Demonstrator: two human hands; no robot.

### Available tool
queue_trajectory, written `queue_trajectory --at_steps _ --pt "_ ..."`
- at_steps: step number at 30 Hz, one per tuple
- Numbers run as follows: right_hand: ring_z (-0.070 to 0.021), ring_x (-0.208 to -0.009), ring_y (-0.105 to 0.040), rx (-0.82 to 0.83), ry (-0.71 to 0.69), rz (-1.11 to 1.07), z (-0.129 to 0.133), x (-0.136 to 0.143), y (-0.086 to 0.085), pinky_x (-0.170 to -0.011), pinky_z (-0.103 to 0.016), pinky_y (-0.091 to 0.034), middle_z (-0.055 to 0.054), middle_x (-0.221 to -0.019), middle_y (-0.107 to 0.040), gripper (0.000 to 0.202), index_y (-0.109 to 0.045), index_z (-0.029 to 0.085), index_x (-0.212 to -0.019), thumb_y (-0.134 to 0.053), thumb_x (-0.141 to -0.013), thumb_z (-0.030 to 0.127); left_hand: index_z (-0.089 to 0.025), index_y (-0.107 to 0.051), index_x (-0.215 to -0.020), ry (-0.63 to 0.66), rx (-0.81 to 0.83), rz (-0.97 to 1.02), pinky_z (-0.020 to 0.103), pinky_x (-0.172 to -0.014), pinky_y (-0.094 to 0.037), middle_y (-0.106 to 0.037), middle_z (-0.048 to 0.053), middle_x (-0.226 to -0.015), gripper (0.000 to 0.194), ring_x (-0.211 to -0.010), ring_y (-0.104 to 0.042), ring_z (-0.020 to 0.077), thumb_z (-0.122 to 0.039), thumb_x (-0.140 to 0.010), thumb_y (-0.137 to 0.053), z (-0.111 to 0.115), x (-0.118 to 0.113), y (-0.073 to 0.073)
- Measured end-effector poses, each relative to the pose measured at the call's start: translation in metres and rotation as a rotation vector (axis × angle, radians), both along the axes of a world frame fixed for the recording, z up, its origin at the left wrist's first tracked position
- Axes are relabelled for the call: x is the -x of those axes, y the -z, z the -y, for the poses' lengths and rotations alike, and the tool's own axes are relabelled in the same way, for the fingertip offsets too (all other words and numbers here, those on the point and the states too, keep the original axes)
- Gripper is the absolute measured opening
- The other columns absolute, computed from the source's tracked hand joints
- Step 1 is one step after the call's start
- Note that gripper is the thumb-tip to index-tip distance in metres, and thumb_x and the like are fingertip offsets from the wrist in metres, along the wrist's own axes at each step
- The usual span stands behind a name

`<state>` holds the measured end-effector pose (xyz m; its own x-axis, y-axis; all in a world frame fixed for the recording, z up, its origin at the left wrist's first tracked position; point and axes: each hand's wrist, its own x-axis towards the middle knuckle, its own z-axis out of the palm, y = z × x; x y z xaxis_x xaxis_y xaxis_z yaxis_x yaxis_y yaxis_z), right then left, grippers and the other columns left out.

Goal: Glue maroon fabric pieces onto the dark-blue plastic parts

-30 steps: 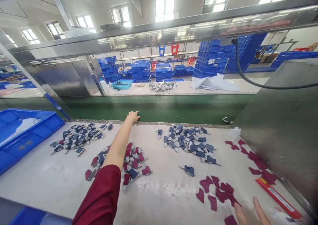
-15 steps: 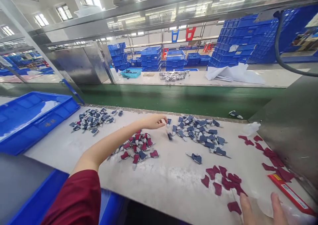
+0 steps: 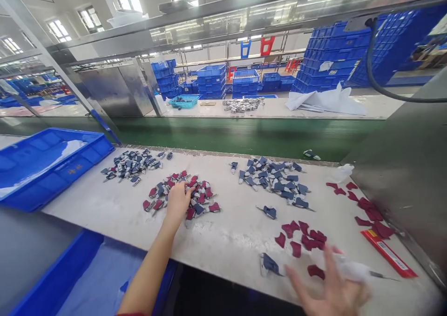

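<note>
My left hand (image 3: 179, 197) reaches into the pile of maroon and navy pieces (image 3: 200, 197) at the middle left; its fingers curl down among them, and what they grip is too small to make out. At the lower right, my right hand (image 3: 328, 283) has its fingers spread, blurred, over the table. Just left of it lies a navy and white piece (image 3: 269, 264). A loose maroon piece (image 3: 316, 272) sits between its thumb and fingers. Above it are more flat maroon pieces (image 3: 303, 236). A single navy piece (image 3: 268, 211) lies mid-table.
Navy piles stand at the back left (image 3: 132, 164) and back right (image 3: 275, 178). A blue bin (image 3: 52, 171) is at the left. A red packet (image 3: 388, 253) lies near the metal panel (image 3: 405, 167). Behind the table runs a green belt (image 3: 216, 137).
My left hand has moved left and down from beside the right navy pile to the maroon pile. My right hand has come further into view, and a navy and white piece now lies beside it.
</note>
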<state>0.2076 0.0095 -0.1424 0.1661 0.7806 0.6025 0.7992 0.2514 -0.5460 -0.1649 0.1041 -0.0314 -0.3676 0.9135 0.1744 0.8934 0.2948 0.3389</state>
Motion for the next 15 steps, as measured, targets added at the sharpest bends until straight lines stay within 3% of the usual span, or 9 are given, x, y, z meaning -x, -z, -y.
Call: queue_trajectory --at_steps 3,5,9,12,15 --pt "-0.0518 -0.124 -0.048 -0.046 -0.086 0.107 0.003 0.037 -0.004 -0.101 -0.075 -0.035 -0.02 -0.14 -0.049 0.083 -0.047 0.031 -0.148 -0.077 -0.075 0.056 -0.017 -0.067 -0.098 0.053 -0.038 0.042 0.04 -0.083 -0.054 -0.074 0.013 -0.1 0.014 -0.099 -0.069 0.0312 -0.023 -0.089 -0.058 0.006 -0.007 -0.009" --pt "-0.05 -0.123 -0.049 -0.056 -0.084 0.036 0.001 0.058 -0.014 -0.102 -0.077 -0.034 -0.019 -0.135 -0.05 0.078 -0.049 0.032 -0.146 -0.076 -0.077 0.056 -0.019 -0.067 -0.102 0.145 -0.085 0.147 0.035 -0.078 -0.056 -0.076 0.008 -0.098 0.017 -0.091 -0.072 0.0258 -0.022 -0.09 -0.055 0.018 -0.018 -0.015" --pt "-0.0399 -0.128 -0.053 0.16 -0.092 -0.462 -0.004 0.086 -0.063 -0.104 -0.064 -0.045 -0.012 -0.133 -0.053 0.077 -0.045 0.036 -0.148 -0.077 -0.079 0.05 -0.021 -0.07 -0.101 0.349 -0.251 0.495 0.03 -0.075 -0.059 -0.078 0.003 -0.088 0.015 -0.079 -0.074 0.0198 -0.024 -0.089 -0.061 0.052 -0.06 -0.028" --pt "-0.03 -0.114 -0.067 0.218 -0.351 -0.917 -0.008 0.1 -0.103 -0.098 -0.052 -0.055 -0.009 -0.142 -0.049 0.087 -0.031 0.042 -0.153 -0.078 -0.08 0.04 -0.021 -0.074 -0.098 0.503 -0.315 0.644 0.025 -0.073 -0.061 -0.079 0.002 -0.09 0.013 -0.074 -0.075 0.0168 -0.02 -0.087 -0.067 0.073 -0.093 -0.041" --pt "-0.0221 -0.1 -0.073 0.171 -0.473 -1.111 -0.009 0.103 -0.127 -0.089 -0.039 -0.061 -0.005 -0.132 -0.054 0.091 -0.031 0.046 -0.151 -0.081 -0.077 0.029 -0.021 -0.076 -0.098 0.658 -0.372 0.715 0.022 -0.07 -0.061 -0.08 0.002 -0.09 0.015 -0.073 -0.075 0.0154 -0.015 -0.087 -0.069 0.085 -0.114 -0.054"
